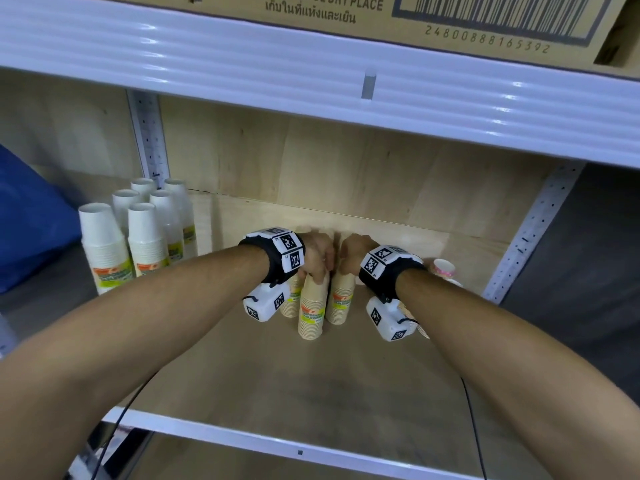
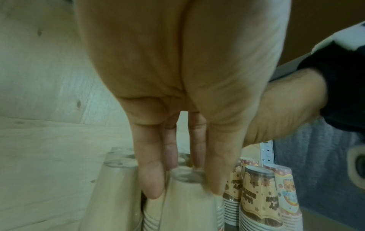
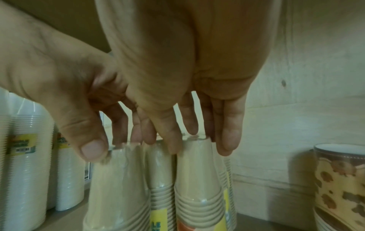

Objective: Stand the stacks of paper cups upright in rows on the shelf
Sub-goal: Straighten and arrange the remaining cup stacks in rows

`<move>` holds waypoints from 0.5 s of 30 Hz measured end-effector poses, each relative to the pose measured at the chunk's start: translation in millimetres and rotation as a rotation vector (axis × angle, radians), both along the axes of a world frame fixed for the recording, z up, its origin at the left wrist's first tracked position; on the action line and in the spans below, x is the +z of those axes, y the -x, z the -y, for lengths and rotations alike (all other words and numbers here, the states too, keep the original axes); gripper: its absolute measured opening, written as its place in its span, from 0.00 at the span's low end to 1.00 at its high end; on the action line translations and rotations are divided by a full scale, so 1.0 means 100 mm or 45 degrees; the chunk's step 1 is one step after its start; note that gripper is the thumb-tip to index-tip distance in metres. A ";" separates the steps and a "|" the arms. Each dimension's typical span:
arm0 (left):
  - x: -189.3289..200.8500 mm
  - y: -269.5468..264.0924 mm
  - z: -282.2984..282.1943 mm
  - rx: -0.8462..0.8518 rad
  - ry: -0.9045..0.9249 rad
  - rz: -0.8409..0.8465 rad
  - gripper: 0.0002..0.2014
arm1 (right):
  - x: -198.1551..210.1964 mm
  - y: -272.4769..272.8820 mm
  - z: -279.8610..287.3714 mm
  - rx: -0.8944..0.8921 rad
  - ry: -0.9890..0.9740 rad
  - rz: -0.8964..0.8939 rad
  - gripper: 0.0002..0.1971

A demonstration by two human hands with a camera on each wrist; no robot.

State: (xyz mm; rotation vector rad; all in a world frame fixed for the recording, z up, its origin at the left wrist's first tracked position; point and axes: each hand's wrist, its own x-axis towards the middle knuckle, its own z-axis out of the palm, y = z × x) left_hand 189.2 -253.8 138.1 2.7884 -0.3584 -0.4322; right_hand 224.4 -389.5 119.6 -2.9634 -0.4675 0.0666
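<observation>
You are facing a wooden shelf (image 1: 263,372) with a white metal front edge, a second white shelf (image 1: 242,64) overhead carrying a cardboard box (image 1: 346,15). Nearest you, both forearms reach in over the board, each with a black wrist band and white camera. Your left hand (image 1: 317,258) comes down on top of a wrapped stack of tan cups (image 1: 311,306) standing bottom-up; its grip has the fingers (image 2: 152,176) hanging down around the stack's top, thumb on one side and little finger on the other, pinching it. Just beside it, your right hand (image 1: 353,254) does the same on a second tan stack (image 1: 341,299), fingers pointing down over the upturned base and thumb against its near side. The two stacks stand touching, and more tan stacks (image 3: 160,168) show directly behind them. To the right of your right hand, near the upright, stand printed cups (image 1: 443,268) with a cartoon pattern. Well off to the left of your left hand, farther back, white cup stacks (image 1: 138,237) stand mouth-up in two rows.
</observation>
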 end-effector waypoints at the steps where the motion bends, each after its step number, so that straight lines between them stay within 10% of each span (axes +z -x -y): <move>1: 0.04 0.01 -0.01 0.003 0.007 -0.001 0.21 | 0.04 0.01 -0.01 -0.011 0.006 -0.004 0.04; 15: 1.06 0.27 -0.89 0.264 0.001 0.292 0.19 | 0.71 0.12 -0.76 0.183 -0.053 0.091 0.20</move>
